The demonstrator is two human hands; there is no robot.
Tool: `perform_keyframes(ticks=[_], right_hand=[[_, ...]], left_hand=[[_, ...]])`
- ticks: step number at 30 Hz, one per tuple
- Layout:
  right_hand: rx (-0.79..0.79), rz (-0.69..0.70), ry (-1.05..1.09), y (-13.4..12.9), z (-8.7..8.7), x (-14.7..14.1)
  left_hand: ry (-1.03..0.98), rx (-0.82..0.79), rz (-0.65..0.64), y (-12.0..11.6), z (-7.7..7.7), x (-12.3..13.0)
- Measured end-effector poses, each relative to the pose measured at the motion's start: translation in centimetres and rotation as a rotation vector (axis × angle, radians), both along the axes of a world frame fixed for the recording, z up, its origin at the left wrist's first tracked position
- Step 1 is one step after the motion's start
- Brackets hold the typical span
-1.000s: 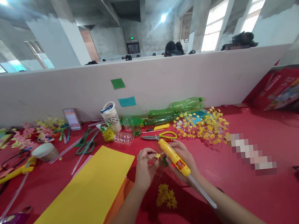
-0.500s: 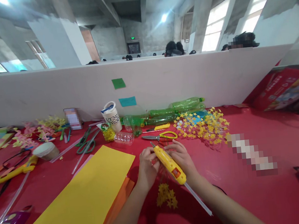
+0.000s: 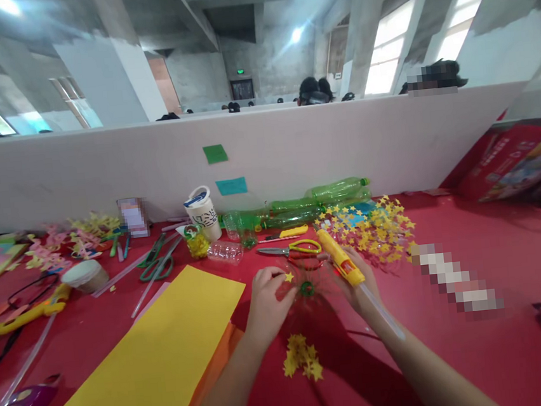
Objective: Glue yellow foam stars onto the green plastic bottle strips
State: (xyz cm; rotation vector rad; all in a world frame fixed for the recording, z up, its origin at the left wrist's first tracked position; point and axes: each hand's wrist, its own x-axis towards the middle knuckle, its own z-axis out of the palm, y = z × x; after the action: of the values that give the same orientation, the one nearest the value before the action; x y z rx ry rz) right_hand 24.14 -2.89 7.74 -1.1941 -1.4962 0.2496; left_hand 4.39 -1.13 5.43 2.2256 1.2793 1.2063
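Observation:
My right hand (image 3: 365, 283) is closed around a yellow hot glue gun (image 3: 340, 259), with a clear glue stick (image 3: 381, 310) jutting from its back end toward my forearm. A small yellow star (image 3: 288, 278) is pinched at the fingertips of my left hand (image 3: 269, 299). Between the hands a green bottle neck (image 3: 306, 288) rests on the red table, with thin strips spreading out around it; the left fingers are close beside it. Nearer to me lies a small pile of yellow stars (image 3: 301, 358).
Beyond the hands lie scissors (image 3: 291, 249), a yellow cutter knife (image 3: 293, 231), green bottles (image 3: 339, 190) and a star-tipped cluster (image 3: 373, 230). To the left are yellow paper (image 3: 156, 361), a paper cup (image 3: 86, 276) and another yellow glue gun (image 3: 27, 314). A white partition (image 3: 152, 163) stands behind.
My right hand has moved right and up with the glue gun, away from the left hand. The star in my left fingers and the green bottle neck now show.

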Motion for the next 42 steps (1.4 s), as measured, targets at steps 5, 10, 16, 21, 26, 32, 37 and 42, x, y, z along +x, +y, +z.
perform_keyframes(ticks=[5,10,16,21,26,32,37,42], right_hand=[[-0.092,0.005,-0.007,0.7,-2.0,1.7],[-0.18,-0.004,0.075,1.5,-3.8,2.2],[-0.219,-0.019,0.165,1.8,-4.8,2.7],[-0.229,-0.011,0.205,1.8,-5.2,2.5],[-0.254,0.015,0.2,1.7,-5.8,1.7],[-0.261,0.042,0.165,1.6,-5.9,1.0],[-0.255,0.012,0.152,1.4,-5.5,0.9],[-0.239,-0.005,0.139,1.2,-5.2,0.8]], left_hand=[[0.131,0.069,0.014,-0.1,0.7,-0.3],[0.032,-0.037,-0.014,-0.4,1.4,-0.3],[-0.212,-0.21,-0.074,-0.1,1.9,-0.9],[-0.822,-0.492,-0.102,0.4,1.9,-1.5],[-1.002,-0.601,-0.105,0.5,1.9,-2.2],[-0.889,-0.525,-0.021,1.1,0.9,-3.3],[-0.806,-0.509,0.089,2.6,0.1,-4.4],[-0.687,-0.551,0.227,3.1,-0.8,-5.4]])
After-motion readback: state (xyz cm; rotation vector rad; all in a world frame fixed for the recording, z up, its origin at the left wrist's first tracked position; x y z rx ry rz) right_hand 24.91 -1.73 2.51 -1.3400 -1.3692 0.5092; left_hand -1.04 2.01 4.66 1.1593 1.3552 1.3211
